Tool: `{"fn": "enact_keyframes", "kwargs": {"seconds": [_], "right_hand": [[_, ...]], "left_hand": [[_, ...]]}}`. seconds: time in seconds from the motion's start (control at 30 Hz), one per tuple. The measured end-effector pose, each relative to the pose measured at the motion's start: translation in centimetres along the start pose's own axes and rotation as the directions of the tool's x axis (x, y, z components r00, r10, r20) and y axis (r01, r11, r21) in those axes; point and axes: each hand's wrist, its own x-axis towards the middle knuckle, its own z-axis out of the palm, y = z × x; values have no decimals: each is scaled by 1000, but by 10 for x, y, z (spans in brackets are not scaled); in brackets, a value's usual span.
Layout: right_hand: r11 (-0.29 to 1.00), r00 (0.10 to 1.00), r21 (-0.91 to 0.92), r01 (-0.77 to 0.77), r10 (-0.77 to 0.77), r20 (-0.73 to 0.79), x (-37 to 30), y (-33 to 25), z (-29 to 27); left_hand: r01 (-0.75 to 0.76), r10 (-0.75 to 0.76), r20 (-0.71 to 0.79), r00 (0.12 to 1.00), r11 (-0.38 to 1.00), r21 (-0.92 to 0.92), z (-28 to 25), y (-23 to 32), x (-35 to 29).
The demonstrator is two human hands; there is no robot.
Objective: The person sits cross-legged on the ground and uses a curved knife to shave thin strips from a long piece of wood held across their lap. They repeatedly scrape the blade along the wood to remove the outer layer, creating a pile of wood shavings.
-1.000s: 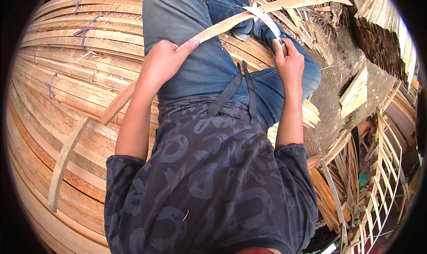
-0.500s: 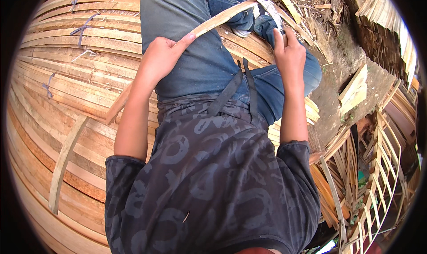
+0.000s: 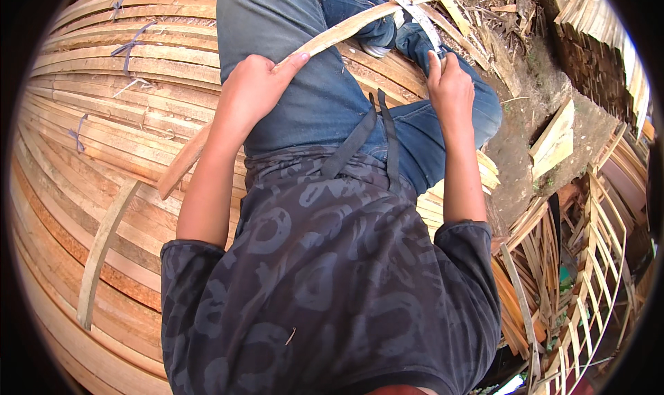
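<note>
My left hand [image 3: 254,90] is closed round a long, thin wooden slat [image 3: 349,27], its thumb lying along the top. From under my left forearm, where the slat's near end pokes out, it runs up and right across my jeans. Held in my right hand [image 3: 451,90] is a knife, its pale, slightly curved blade [image 3: 420,20] reaching up and left to meet the slat. The fingers hide most of the knife's handle. Where blade and slat cross, I cannot tell how deep the edge sits.
Stacked slats tied in bundles [image 3: 124,70] fill the left side. A short loose batten [image 3: 104,250] lies across them. On the right are a flat wood offcut [image 3: 553,139], a lattice of thin strips [image 3: 595,284] and a block of stacked wood [image 3: 602,42]. Shavings litter the ground at the top.
The slat has slid a little down and left, its far end drawn in and its near end further out. My right hand and the knife have dropped slightly toward me.
</note>
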Motion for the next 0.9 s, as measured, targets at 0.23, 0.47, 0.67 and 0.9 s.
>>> {"fn": "enact_keyframes", "kwargs": {"seconds": [0.23, 0.47, 0.67, 0.9], "right_hand": [[996, 995, -67, 63, -68, -73, 16, 13, 2], [968, 970, 64, 242, -244, 25, -22, -33, 4], [991, 998, -133, -7, -2, -61, 19, 31, 5], [975, 985, 158, 155, -164, 51, -12, -36, 10]], "left_hand": [[45, -46, 51, 998, 999, 31, -1, 0, -4], [75, -79, 60, 995, 995, 69, -4, 2, -1], [20, -24, 33, 999, 993, 116, -2, 6, -2], [56, -55, 66, 996, 998, -21, -4, -5, 6]]}}
